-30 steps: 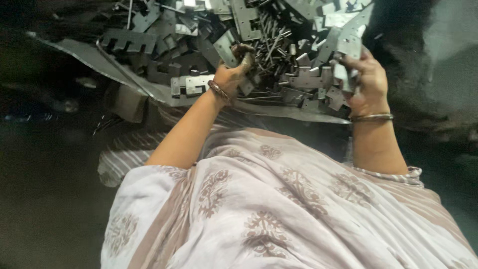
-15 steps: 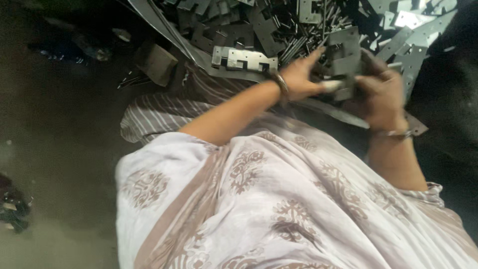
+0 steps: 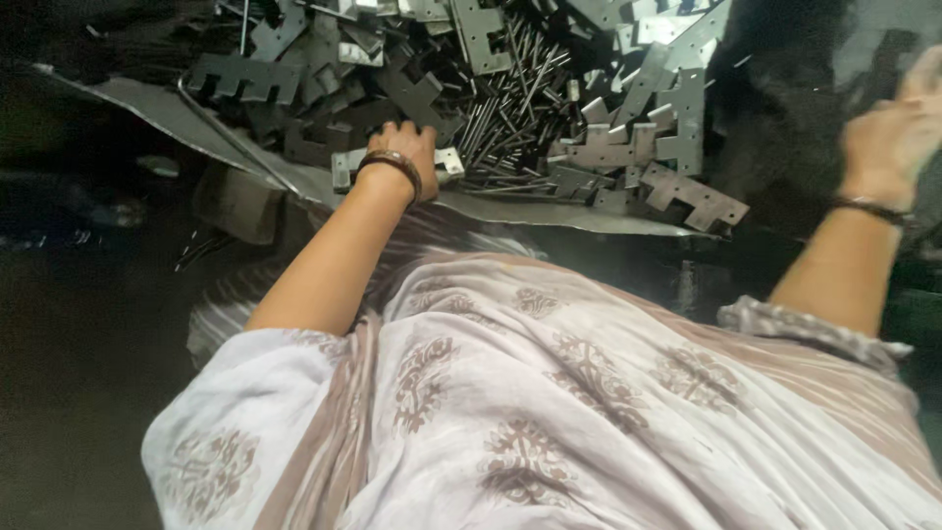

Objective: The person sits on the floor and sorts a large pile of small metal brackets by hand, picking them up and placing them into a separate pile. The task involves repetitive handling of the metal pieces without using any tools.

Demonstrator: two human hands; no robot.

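My left hand [image 3: 404, 147], with a dark bangle at the wrist, lies knuckles-up on a heap of flat notched metal plates [image 3: 648, 147]. Its fingertips are buried among the plates beside a bundle of thin metal rods [image 3: 505, 108], and a small pale plate [image 3: 446, 162] lies against its heel. My right hand [image 3: 898, 123] is blurred at the far right, off the heap and over dark ground, with a thin bangle on the wrist. I cannot make out whether either hand holds anything.
The heap rests on a bent metal sheet [image 3: 549, 218] whose near edge runs just above my lap. A dull block [image 3: 235, 201] sits under the sheet's left edge. My patterned white-and-brown garment [image 3: 549, 393] fills the lower frame. Dark floor lies to the left.
My right hand has left the plates it was handling and swung out to the far right. My left hand has settled back onto the near edge of the heap.
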